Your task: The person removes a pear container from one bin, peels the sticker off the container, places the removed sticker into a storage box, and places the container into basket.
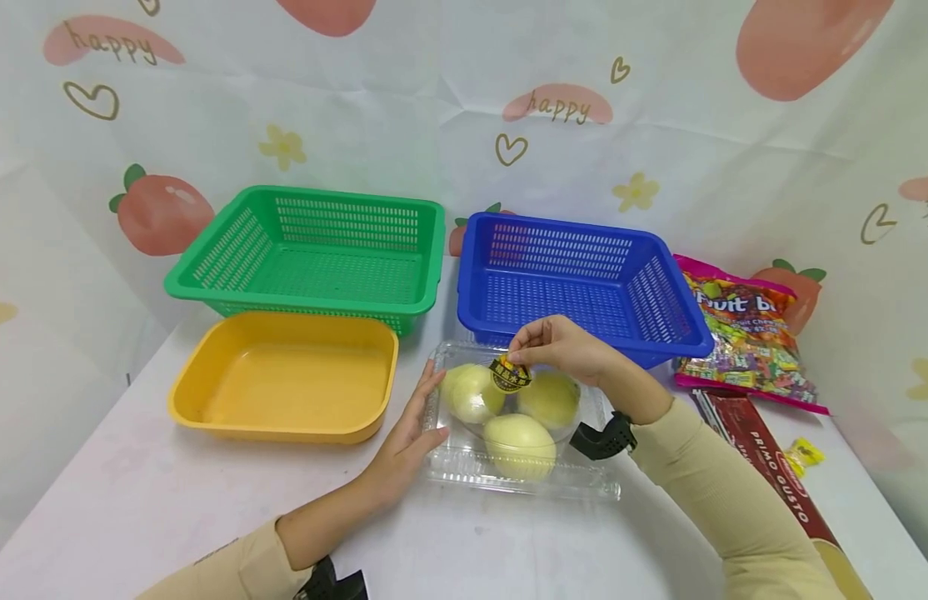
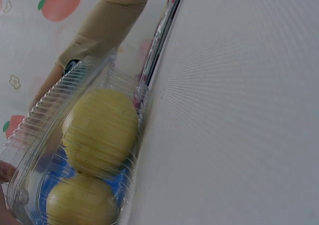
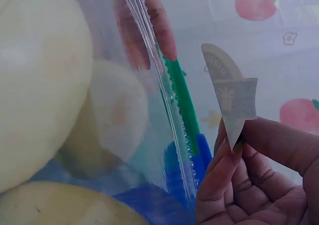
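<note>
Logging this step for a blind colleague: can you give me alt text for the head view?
A right hand pinches a black-and-yellow sticker above a clear plastic clamshell holding three pale yellow fruits, while the left hand rests flat against its side. Behind stand a yellow tray, green basket and blue basket.

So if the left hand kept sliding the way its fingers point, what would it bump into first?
The left hand already rests against the side of the clear plastic box. Going on, it would probably push that box with its three yellowish fruits toward the right hand's forearm.

White table (image 1: 134, 500) carries three baskets (green (image 1: 314, 250), blue (image 1: 584, 275), yellow (image 1: 284, 375)), clamshell (image 1: 524, 479), candy bag (image 1: 749, 342).
</note>
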{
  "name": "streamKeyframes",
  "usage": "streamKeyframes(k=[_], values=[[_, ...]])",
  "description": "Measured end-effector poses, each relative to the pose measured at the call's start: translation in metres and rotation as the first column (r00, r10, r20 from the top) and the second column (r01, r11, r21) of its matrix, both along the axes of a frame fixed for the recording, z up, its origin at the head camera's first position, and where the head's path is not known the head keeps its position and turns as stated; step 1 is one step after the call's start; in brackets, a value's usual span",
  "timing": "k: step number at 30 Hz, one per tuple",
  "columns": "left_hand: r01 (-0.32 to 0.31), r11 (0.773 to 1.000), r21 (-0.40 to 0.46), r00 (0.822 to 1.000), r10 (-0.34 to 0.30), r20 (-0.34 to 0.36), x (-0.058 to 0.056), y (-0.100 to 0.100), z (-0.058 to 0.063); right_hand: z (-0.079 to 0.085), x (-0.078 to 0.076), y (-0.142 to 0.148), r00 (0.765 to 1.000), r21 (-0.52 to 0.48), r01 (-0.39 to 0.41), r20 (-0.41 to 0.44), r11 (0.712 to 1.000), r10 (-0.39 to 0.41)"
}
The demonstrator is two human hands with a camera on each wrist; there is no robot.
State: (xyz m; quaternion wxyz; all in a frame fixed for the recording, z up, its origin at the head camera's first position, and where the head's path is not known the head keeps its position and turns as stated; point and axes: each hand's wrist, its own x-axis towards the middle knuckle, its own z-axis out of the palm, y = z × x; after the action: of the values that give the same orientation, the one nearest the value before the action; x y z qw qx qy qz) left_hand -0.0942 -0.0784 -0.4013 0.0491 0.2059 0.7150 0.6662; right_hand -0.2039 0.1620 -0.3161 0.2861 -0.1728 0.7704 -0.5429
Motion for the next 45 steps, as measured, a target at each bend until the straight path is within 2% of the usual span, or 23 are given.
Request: streamKeyframes(k=[6,11,14,19,25,28,33,37,40,45], values=[[-0.008,1.0,-0.004,1.0,0.008,0.018,-0.001,0.0,0.003,0.002,0.001,0.0,1.0,0.0,0.014,0.002,1.0,-0.014],[-0.038,0.999,-0.026,0.997,0.04,0.068,-0.004,-0.003,0.011,0.003,0.001,-0.001,1.0,0.01,0.014,-0.005,1.0,-0.014],[-0.032,0.999,-0.016,0.997,0.033,0.073,-0.005,-0.006,0.017,0.005,0.001,0.0,1.0,0.027,0.011,-0.011,1.0,-0.011],[-0.03,1.0,0.001,0.999,0.03,0.03,-0.01,-0.02,0.032,0.011,-0.002,-0.003,0.999,0.07,0.017,-0.032,0.997,-0.015],[-0.047,0.998,-0.042,0.999,0.046,-0.022,-0.022,-0.046,0.053,0.019,-0.005,-0.007,0.998,0.095,0.043,-0.041,0.995,-0.039],[-0.092,0.994,-0.052,0.995,0.09,-0.048,-0.028,-0.06,0.06,0.024,-0.007,-0.012,0.998,0.099,0.044,-0.056,0.994,-0.038],[-0.197,0.979,-0.057,0.978,0.193,-0.075,-0.034,-0.08,0.07,0.032,-0.012,-0.025,0.996,0.103,0.05,-0.084,0.993,-0.042],[-0.255,0.958,-0.131,0.963,0.239,-0.125,-0.037,-0.093,0.075,0.036,-0.018,-0.038,0.995,0.091,0.05,-0.089,0.995,-0.041],[-0.308,0.931,-0.195,0.942,0.271,-0.197,-0.041,-0.104,0.077,0.038,-0.023,-0.049,0.996,0.073,0.051,-0.079,0.996,-0.045],[-0.418,0.871,-0.259,0.894,0.343,-0.289,-0.049,-0.128,0.079,0.04,-0.032,-0.068,0.998,0.045,0.056,-0.046,0.997,-0.054]])
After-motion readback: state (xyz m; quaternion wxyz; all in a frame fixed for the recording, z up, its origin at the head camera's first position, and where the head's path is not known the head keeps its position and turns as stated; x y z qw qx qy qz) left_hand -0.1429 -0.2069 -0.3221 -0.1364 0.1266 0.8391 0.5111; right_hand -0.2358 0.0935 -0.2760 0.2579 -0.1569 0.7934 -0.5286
